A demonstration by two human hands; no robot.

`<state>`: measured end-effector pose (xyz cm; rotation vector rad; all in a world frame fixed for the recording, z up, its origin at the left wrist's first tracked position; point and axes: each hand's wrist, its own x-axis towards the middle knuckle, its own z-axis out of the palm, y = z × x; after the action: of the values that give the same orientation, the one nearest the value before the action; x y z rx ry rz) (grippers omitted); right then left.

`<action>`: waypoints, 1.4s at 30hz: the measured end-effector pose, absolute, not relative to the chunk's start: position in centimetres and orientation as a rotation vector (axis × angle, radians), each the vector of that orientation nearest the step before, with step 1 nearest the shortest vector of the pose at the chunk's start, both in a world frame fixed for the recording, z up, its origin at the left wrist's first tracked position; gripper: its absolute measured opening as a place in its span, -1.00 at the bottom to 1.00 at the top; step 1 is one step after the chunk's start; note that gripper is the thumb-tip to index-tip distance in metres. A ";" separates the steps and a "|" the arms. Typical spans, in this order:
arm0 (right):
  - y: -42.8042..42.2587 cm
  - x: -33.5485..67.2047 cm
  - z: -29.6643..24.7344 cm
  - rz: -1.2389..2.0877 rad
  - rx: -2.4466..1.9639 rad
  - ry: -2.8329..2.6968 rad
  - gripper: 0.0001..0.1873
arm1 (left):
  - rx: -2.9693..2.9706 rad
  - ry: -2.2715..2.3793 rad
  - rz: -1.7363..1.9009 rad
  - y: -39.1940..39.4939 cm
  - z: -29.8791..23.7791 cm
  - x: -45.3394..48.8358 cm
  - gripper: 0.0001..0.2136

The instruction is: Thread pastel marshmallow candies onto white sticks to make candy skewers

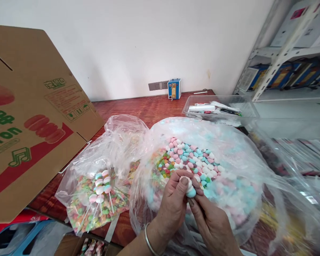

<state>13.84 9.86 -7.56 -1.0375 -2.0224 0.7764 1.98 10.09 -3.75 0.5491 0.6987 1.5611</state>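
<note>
Over the big clear bag (237, 145) of loose pink, white and blue marshmallows (196, 158), my two hands meet. My left hand (174, 199), with a bangle at its wrist, is closed around a few white and blue marshmallows (191, 192) stacked together. Fingers of my right hand (212, 217) are pinched just under the blue one; what they grip is hidden. Some green, orange and red ring-shaped sweets (166, 165) mix in at the bag's left side. Several marshmallow skewers (100, 185) on white sticks lie to the left, on a second bag (77, 209) of colourful sweets.
A large printed cardboard box (53, 113) leans in at the left. Behind the bags, a clear plastic bin (248, 110) holds packets and tools. A small blue device (174, 89) stands by the wall sockets. Below left is an open carton (69, 245); a white shelf (290, 94) is at right.
</note>
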 end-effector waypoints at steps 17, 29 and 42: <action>8.9 15.1 -7.6 0.947 -1.093 -2.076 -0.71 | 0.412 0.681 1.646 10.5 -4.3 1.0 -0.79; 8.6 15.2 -6.0 1.201 -1.156 -2.002 -0.67 | 0.777 1.098 1.649 10.9 -6.3 -0.5 -0.60; 9.0 16.9 -5.8 1.362 -1.117 -2.116 -0.61 | 1.033 1.024 0.969 10.4 -4.7 -5.7 -0.52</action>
<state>16.92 9.00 -5.80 -1.1171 -2.1160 1.3617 -5.68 10.37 -4.69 1.0334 1.0238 0.9693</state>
